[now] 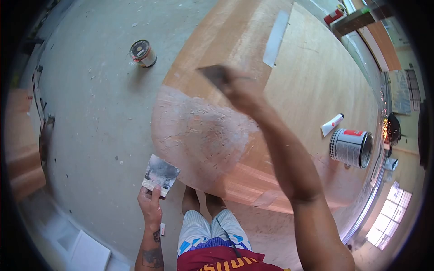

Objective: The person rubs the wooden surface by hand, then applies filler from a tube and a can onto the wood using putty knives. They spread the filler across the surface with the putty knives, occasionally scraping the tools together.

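Note:
My left hand (pixel 150 203) grips a square putty plate (pixel 162 170) smeared with grey and white filler, holding it low beside the curved wooden panel (pixel 312 86). My right hand (pixel 244 94) is closed around a dark, flat putty spreader (pixel 210 73) and is blurred by motion. The spreader overlaps the panel's upper left part in this view. Below it, a pinkish filler patch (pixel 199 128) with rough, ridged texture covers the panel's rounded corner. Toward the right of the panel stand a large filler can (pixel 347 147) and a white tube (pixel 332 125).
An orange-and-dark can (pixel 143 55) stands on the grey floor left of the panel. A pale strip (pixel 276 38) lies along the panel's upper part. Sparks (pixel 385 131) fly beside a dark rounded shape at far right. White boards (pixel 90 253) sit at lower left.

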The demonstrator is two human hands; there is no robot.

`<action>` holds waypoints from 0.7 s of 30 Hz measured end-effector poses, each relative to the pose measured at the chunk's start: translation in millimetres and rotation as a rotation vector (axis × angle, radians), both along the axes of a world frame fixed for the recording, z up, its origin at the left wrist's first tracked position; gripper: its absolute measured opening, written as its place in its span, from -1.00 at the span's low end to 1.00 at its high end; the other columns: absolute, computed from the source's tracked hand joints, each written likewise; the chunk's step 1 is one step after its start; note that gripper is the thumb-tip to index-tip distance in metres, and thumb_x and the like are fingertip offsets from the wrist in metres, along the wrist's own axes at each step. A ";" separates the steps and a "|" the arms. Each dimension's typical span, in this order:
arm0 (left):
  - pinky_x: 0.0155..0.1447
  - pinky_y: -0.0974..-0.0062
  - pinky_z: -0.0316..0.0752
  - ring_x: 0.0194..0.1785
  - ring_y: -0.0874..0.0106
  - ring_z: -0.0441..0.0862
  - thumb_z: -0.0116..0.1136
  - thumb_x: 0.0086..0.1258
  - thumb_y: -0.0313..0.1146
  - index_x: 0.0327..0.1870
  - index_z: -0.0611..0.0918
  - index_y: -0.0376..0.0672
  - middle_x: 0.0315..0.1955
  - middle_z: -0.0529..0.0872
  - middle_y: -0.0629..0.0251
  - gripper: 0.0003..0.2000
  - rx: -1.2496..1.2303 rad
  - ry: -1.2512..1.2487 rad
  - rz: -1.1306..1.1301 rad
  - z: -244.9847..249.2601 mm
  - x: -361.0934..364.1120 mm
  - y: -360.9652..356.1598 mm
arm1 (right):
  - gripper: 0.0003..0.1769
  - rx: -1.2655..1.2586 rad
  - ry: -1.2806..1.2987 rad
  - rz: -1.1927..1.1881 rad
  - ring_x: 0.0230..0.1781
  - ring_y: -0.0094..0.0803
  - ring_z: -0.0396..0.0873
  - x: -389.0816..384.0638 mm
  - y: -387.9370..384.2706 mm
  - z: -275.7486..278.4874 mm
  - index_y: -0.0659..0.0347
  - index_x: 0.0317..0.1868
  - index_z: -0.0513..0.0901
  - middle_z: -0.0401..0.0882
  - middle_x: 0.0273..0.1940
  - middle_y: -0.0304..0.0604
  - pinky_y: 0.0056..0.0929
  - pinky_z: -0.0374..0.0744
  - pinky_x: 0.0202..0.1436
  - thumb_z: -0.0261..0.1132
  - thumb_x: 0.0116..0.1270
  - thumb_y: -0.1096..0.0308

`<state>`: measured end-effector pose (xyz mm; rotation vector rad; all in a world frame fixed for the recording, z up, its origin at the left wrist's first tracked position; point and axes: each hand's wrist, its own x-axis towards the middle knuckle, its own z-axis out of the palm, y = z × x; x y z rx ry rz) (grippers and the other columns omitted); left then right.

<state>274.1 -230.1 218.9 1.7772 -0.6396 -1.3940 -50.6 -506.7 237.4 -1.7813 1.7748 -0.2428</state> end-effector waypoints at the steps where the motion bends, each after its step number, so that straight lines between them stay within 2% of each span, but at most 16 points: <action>1: -0.09 0.58 0.56 -0.11 0.59 0.66 0.20 0.62 -0.42 0.23 0.60 -0.35 -0.06 0.75 0.33 -0.72 -0.009 0.007 0.012 -4.3 -0.1 2.0 | -0.55 -0.059 -0.232 -0.083 0.12 -0.14 0.73 -21.4 5.2 7.1 0.16 0.36 0.61 0.76 0.12 0.08 -0.27 0.63 0.23 0.24 0.56 0.20; 2: -0.08 0.58 0.55 -0.11 0.59 0.66 0.20 0.62 -0.43 0.23 0.60 -0.36 -0.05 0.75 0.33 -0.72 -0.024 0.018 0.021 -7.3 2.9 3.9 | -0.58 -0.227 -0.265 -0.097 0.05 -0.30 0.71 -56.5 5.8 -22.3 0.25 0.31 0.64 0.77 0.08 0.01 -0.37 0.62 0.20 0.26 0.56 0.23; 3: -0.08 0.58 0.55 -0.11 0.59 0.66 0.21 0.62 -0.43 0.23 0.61 -0.36 -0.06 0.75 0.33 -0.72 -0.017 0.026 0.030 -9.2 3.1 4.9 | -0.59 -0.243 -0.342 -0.138 0.05 -0.35 0.68 -83.8 18.1 -13.4 0.32 0.31 0.63 0.77 0.08 -0.03 -0.35 0.61 0.22 0.23 0.57 0.30; 5: -0.07 0.58 0.55 -0.11 0.59 0.66 0.21 0.62 -0.43 0.22 0.61 -0.36 -0.06 0.75 0.33 -0.72 0.000 0.038 0.056 -13.5 1.8 8.1 | -0.56 -0.281 -0.105 -0.262 0.22 0.05 0.69 -112.2 49.2 5.2 0.13 0.36 0.62 0.74 0.20 0.11 -0.12 0.62 0.25 0.18 0.54 0.29; 7: -0.07 0.57 0.55 -0.12 0.59 0.66 0.21 0.62 -0.43 0.21 0.62 -0.36 -0.08 0.75 0.34 -0.73 0.028 0.053 0.065 -21.2 1.2 13.1 | -0.55 -0.239 0.226 -0.259 0.18 -0.01 0.71 -135.2 81.1 -5.1 0.10 0.39 0.61 0.74 0.18 0.06 -0.10 0.63 0.25 0.20 0.56 0.26; 9: -0.07 0.57 0.55 -0.13 0.59 0.66 0.20 0.62 -0.43 0.19 0.63 -0.36 -0.09 0.75 0.34 -0.75 0.043 0.051 0.060 -25.2 2.0 14.5 | -0.53 -0.043 0.298 -0.229 0.19 0.01 0.68 -144.6 123.8 -44.9 0.03 0.43 0.58 0.70 0.20 0.03 -0.07 0.64 0.24 0.22 0.56 0.23; 11: -0.08 0.57 0.55 -0.14 0.59 0.66 0.20 0.63 -0.42 0.18 0.65 -0.35 -0.11 0.75 0.34 -0.76 0.058 0.057 0.019 -21.5 -2.5 9.5 | -0.44 -0.046 0.483 -0.152 0.18 0.10 0.66 -84.2 163.5 -54.6 0.06 0.49 0.54 0.69 0.19 0.06 0.00 0.64 0.24 0.27 0.51 0.28; 12: -0.10 0.57 0.55 -0.17 0.59 0.65 0.19 0.64 -0.39 0.19 0.63 -0.33 -0.11 0.75 0.35 -0.75 0.056 0.037 -0.006 -18.7 -3.1 8.2 | -0.40 -0.036 0.430 -0.073 0.13 0.14 0.64 -47.8 177.4 -39.2 -0.01 0.51 0.51 0.66 0.16 0.06 0.06 0.63 0.22 0.32 0.47 0.30; 14: -0.16 0.57 0.55 -0.21 0.59 0.65 0.16 0.65 -0.34 0.23 0.60 -0.28 -0.12 0.75 0.36 -0.73 0.031 -0.013 -0.061 -14.3 -1.5 4.0 | -0.39 -0.033 0.269 0.074 0.10 0.13 0.63 9.4 211.1 -36.5 0.00 0.45 0.55 0.65 0.10 0.08 0.01 0.60 0.20 0.36 0.37 0.38; 16: -0.17 0.56 0.55 -0.21 0.57 0.66 0.15 0.66 -0.32 0.24 0.59 -0.28 -0.10 0.75 0.34 -0.72 0.006 -0.028 -0.029 0.4 -12.0 -8.6 | -0.40 0.067 -0.002 0.189 0.07 0.08 0.63 40.9 236.2 -1.3 0.05 0.40 0.57 0.65 0.08 0.08 0.00 0.60 0.18 0.35 0.32 0.42; 19: -0.18 0.53 0.57 -0.19 0.53 0.69 0.14 0.67 -0.30 0.26 0.56 -0.28 -0.06 0.74 0.31 -0.69 -0.103 0.016 -0.069 11.0 -24.1 -21.1 | -0.41 0.267 -0.317 0.165 0.07 0.02 0.64 32.1 270.9 33.9 0.08 0.37 0.59 0.64 0.08 0.06 -0.01 0.60 0.17 0.32 0.29 0.50; 21: -0.19 0.53 0.58 -0.18 0.53 0.69 0.15 0.67 -0.29 0.27 0.56 -0.27 -0.06 0.74 0.30 -0.69 -0.147 0.053 -0.174 11.1 -46.7 -52.1 | -0.49 0.173 -0.310 0.021 0.04 0.02 0.68 -0.5 274.8 37.8 0.08 0.30 0.64 0.68 0.06 0.06 -0.06 0.64 0.15 0.30 0.32 0.47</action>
